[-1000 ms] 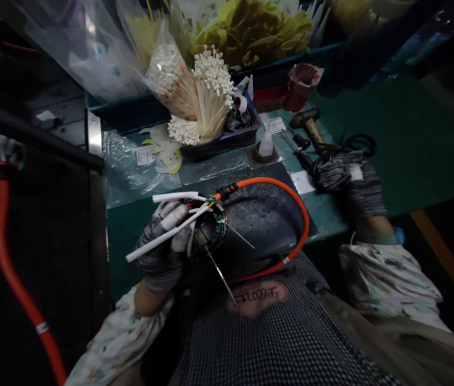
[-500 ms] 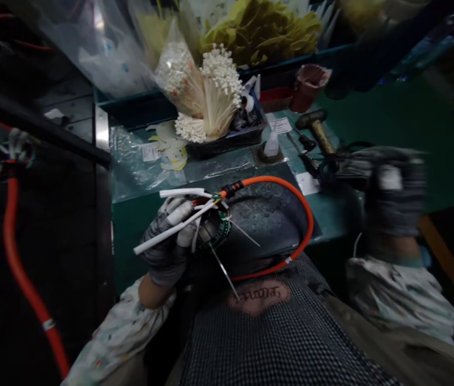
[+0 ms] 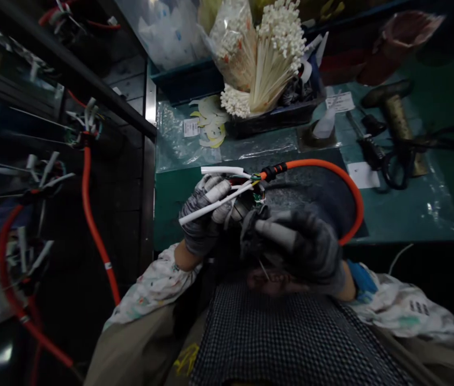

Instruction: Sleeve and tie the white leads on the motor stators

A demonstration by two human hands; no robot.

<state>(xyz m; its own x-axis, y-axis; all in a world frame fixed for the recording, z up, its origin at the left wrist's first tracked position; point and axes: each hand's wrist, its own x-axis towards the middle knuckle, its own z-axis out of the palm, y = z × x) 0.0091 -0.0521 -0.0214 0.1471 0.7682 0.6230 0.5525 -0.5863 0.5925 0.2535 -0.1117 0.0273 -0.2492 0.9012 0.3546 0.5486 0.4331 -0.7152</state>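
My left hand (image 3: 206,212), in a grey glove with white-wrapped fingertips, is closed around a ring-shaped motor stator (image 3: 260,197), with green showing at its rim. White sleeves (image 3: 214,208) stick out from it across my fingers. A thick orange cable (image 3: 323,164) leaves the stator through a black ribbed collar and loops to the right. At the near right side of the stator, my right hand (image 3: 297,246) has its fingers curled together; whatever they may pinch is hidden. Below that hand shows a thin pale strand (image 3: 264,269).
Scissors (image 3: 398,169) lie beside a hammer (image 3: 398,118) at right, near a screwdriver (image 3: 366,145) and a small white bottle (image 3: 326,122). A black tray (image 3: 263,124) holds bundled white-tipped sticks. More orange cables (image 3: 90,203) hang at left beyond a dark frame bar.
My right hand has come from the tools at far right to the stator. The scissors now lie uncovered beside the hammer. My left hand keeps its hold; the view has shifted left.
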